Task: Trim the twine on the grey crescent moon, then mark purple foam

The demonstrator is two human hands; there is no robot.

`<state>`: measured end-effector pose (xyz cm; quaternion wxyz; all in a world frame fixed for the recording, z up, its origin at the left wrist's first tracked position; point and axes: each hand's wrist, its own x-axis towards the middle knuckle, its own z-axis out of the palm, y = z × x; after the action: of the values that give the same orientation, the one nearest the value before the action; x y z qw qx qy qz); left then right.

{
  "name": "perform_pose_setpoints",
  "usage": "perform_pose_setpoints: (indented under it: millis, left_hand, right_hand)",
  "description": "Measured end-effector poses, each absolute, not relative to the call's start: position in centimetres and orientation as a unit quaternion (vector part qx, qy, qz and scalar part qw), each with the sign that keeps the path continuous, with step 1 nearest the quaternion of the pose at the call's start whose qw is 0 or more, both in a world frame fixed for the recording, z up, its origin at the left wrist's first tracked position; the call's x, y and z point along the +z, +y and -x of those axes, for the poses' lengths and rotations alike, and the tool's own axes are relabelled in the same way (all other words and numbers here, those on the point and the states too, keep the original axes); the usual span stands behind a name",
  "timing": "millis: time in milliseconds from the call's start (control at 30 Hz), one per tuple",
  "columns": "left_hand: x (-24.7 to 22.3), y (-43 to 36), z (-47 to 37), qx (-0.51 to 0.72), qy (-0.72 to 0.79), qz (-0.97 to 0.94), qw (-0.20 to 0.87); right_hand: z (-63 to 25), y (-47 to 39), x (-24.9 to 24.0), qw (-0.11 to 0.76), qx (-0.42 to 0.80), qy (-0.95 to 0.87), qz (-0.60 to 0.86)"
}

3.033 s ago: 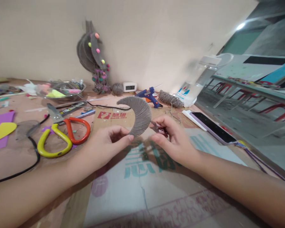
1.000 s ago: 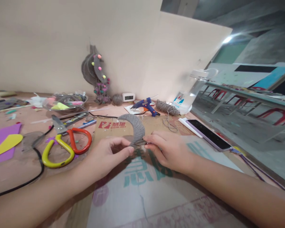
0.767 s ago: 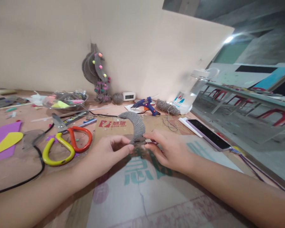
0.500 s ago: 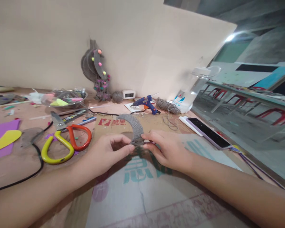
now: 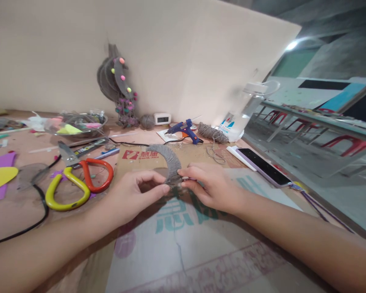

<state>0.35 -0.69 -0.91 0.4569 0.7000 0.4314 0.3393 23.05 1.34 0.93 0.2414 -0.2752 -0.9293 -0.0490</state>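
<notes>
A grey crescent wrapped in yarn (image 5: 167,156) is held above the printed cardboard sheet (image 5: 140,252), its upper tip curving to the left. My left hand (image 5: 137,195) pinches its lower end between thumb and fingers. From the other side my right hand (image 5: 212,185) grips the same lower end, thumb and forefinger closed. The fingers partly hide that end, which looks dark. A thin grey strand of yarn (image 5: 179,252) trails down over the sheet toward me.
Left lie scissors (image 5: 76,179), a black cord (image 5: 45,203) and purple and yellow sheets (image 5: 1,179). Behind are a bowl of scraps (image 5: 79,124), a pompom-decorated hanging (image 5: 117,85), a clock (image 5: 162,119), a blue glue gun (image 5: 185,130), grey yarn (image 5: 213,133) and a bottle (image 5: 240,110). A phone (image 5: 264,167) lies right.
The whole view has shifted slightly, so the items on the table appear further left. Both hands keep their hold on the crescent, with barely any change in their grip.
</notes>
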Motion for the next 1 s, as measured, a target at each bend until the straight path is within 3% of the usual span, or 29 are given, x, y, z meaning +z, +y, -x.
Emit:
perform_pose_setpoints:
  millis: [233,467,700,1000]
  left_hand:
    - [-0.77,-0.81,-0.47,0.335,0.437,-0.697,0.460]
    - [-0.58,-0.53,-0.52,0.334,0.447,-0.687,0.465]
    - [-0.68,-0.65,-0.43,0.348,0.451,-0.680,0.462]
    - [-0.87,-0.75,-0.48,0.349,0.439,-0.696,0.448]
  right_hand:
    - [-23.09,1.41,0.60,0.241,-0.069,-0.926,0.282]
    - [-23.36,1.32,0.26,0.324,-0.025,-0.900,0.289]
    - [-23.18,0.99,0.80,0.277,-0.104,-0.908,0.295]
    - [-23.17,0.90,0.97,0.252,-0.118,-0.913,0.297]
